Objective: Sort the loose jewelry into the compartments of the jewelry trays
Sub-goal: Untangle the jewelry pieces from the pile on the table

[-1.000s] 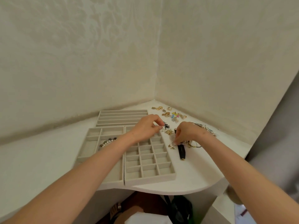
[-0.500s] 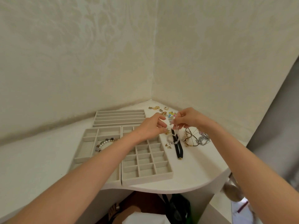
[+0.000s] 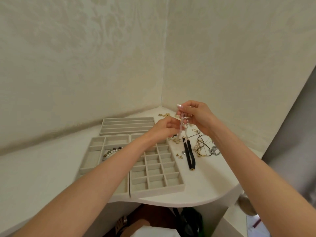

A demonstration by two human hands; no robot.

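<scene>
My right hand (image 3: 196, 117) pinches the top of a pale pink beaded strand (image 3: 181, 127) and holds it up so it dangles above the desk. My left hand (image 3: 165, 128) pinches the same strand lower down, over the far edge of the grid tray (image 3: 157, 187) of small square compartments. A tray with larger compartments (image 3: 90, 159) lies to the left, with a pearl bracelet (image 3: 111, 153) in it. A third tray of long slots (image 3: 127, 127) sits behind. Loose jewelry lies right of the trays: a black ribbon choker (image 3: 189, 155), tangled necklaces (image 3: 205, 147), small earrings (image 3: 181, 153).
More gold pieces (image 3: 165, 115) lie in the desk's far corner, where two walls meet. The white desk's curved front edge (image 3: 188, 203) runs just below the trays. A dark bag (image 3: 189, 221) sits on the floor under the desk.
My right hand lifted the beaded strand from the desk to well above it. My left hand moved right from the grid tray's far end and took hold of the strand.
</scene>
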